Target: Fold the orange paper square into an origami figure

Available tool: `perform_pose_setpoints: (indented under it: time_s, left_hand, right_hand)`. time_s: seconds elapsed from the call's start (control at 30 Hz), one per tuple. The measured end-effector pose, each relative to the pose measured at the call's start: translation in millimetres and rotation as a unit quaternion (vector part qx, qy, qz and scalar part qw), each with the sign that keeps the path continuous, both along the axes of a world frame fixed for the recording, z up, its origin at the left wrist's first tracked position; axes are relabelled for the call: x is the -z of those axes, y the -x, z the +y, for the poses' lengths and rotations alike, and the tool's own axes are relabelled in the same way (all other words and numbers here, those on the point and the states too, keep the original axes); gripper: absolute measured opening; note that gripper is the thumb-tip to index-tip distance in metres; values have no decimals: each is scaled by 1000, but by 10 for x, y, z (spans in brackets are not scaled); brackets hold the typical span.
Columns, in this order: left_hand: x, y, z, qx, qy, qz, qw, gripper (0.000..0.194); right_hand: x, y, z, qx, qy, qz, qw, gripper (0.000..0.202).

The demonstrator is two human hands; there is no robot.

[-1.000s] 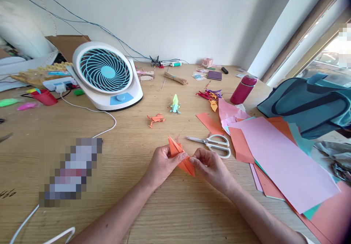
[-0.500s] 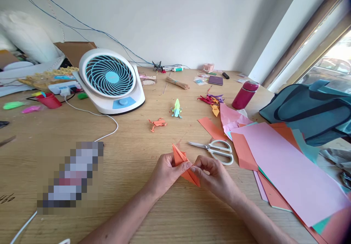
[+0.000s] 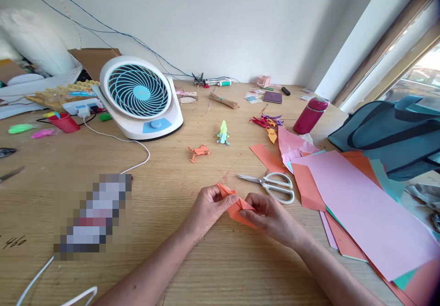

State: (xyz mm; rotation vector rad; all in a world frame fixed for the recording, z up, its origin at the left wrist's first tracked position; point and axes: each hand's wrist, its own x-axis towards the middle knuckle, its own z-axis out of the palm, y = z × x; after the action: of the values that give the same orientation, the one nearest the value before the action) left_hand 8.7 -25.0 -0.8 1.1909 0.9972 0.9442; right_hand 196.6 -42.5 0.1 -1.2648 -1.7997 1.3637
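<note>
A folded piece of orange paper (image 3: 237, 209) is held between my two hands, above the wooden table. My left hand (image 3: 210, 207) pinches its upper left part, thumb on top. On the right side, my right hand (image 3: 270, 216) grips the paper between thumb and curled fingers. Scissors (image 3: 271, 185) with white handles lie just beyond my right hand, blades pointing left. Farther off, a small orange folded figure (image 3: 200, 151) and a green and yellow folded figure (image 3: 223, 134) rest on the table.
Coloured paper sheets (image 3: 364, 210) are stacked at the right, near a red bottle (image 3: 311, 116) and a teal bag (image 3: 388, 134). A white fan (image 3: 140, 97) stands at the back left. A blurred-out object (image 3: 96, 216) and a white cable lie at the left.
The orange paper has turned to lie flatter, its lower end swung right. My right hand has shifted slightly right and now grips the paper's right side. The view has shifted a little.
</note>
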Motion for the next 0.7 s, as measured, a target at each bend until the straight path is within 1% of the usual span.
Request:
perform_pose_setpoints:
  time_s: [0.1, 0.17, 0.27, 0.3, 0.33, 0.37, 0.4, 0.43, 0.47, 0.5, 0.57, 0.6, 0.63, 0.7]
  left_hand:
    - [22, -6, 1, -13, -11, 28, 999, 40]
    - [46, -24, -5, -7, -13, 41, 999, 39]
    - [50, -39, -14, 5, -14, 48, 999, 35]
    - [38, -32, -18, -6, -35, 60, 998, 33]
    - [17, -18, -24, -29, -75, 80, 993, 31]
    - [-11, 4, -32, -56, -139, 110, 982, 27]
    - [-43, 31, -45, -80, -221, 144, 961, 24]
    - [-77, 61, -62, -90, -312, 181, 928, 23]
    - [-109, 92, -84, -75, -405, 215, 886, 23]
    - [-137, 120, -110, -44, -475, 242, 845, 24]
    - [-168, 163, -171, 33, -561, 289, 775, 26]
    - [-169, 176, -205, 63, -588, 305, 747, 25]
    - [-158, 183, -240, 84, -608, 315, 723, 22]
    - [-115, 188, -308, 102, -636, 320, 695, 17]
  right_hand:
    - [-26, -38, 18, -33, 14, 24, 999, 29]
    - [-10, -44, 30, -17, 23, 52, 998, 33]
    - [18, -54, 57, 27, 28, 74, 996, 41]
    - [17, -63, 68, 33, 31, 78, 996, 42]
    - [10, -76, 78, 33, 34, 80, 996, 42]
    - [-4, -91, 87, 30, 39, 82, 995, 41]
    - [-22, -108, 94, 26, 43, 82, 995, 40]
    - [-41, -125, 97, 20, 43, 81, 996, 39]
    - [-59, -140, 94, 12, 40, 79, 996, 39]
    - [-74, -155, 86, 2, 36, 76, 996, 38]
    - [-85, -180, 51, -22, 31, 70, 997, 37]
    - [-80, -191, 23, -33, 33, 67, 997, 37]
    - [-70, -201, -11, -41, 38, 65, 996, 36]
    - [-41, -219, -94, -49, 52, 65, 995, 34]
